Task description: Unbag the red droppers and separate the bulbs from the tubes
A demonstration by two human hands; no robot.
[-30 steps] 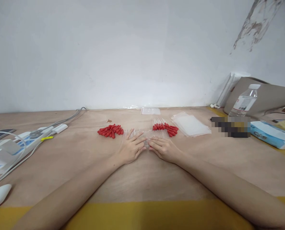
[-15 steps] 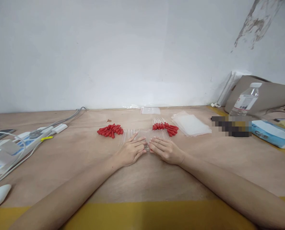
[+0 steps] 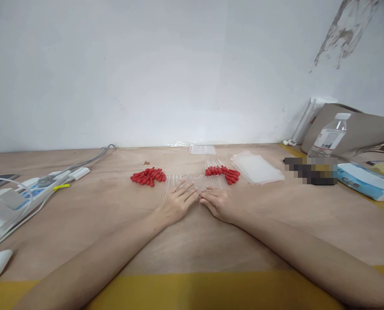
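Note:
A row of clear glass tubes (image 3: 195, 181) lies across the middle of the wooden table (image 3: 192, 241). My left hand (image 3: 175, 201) rests flat on the row's left part, fingers spread and stretched out. My right hand (image 3: 216, 201) lies on the right part, fingers extended toward the left hand; the fingertips of both almost meet. One heap of red rubber bulbs (image 3: 148, 175) sits to the left behind the tubes. A second group of red bulbs (image 3: 224, 172), fitted on tubes, lies to the right behind them.
A stack of clear plastic bags (image 3: 256, 168) lies right of the bulbs; a small bag (image 3: 202, 149) is by the wall. A power strip with cables (image 3: 33, 189) is at the left, a water bottle (image 3: 329, 137) and a blue packet (image 3: 366, 181) at the right.
Both hands have slid slightly over the tubes, and the right hand's fingers have drawn in a little. Nothing was lifted.

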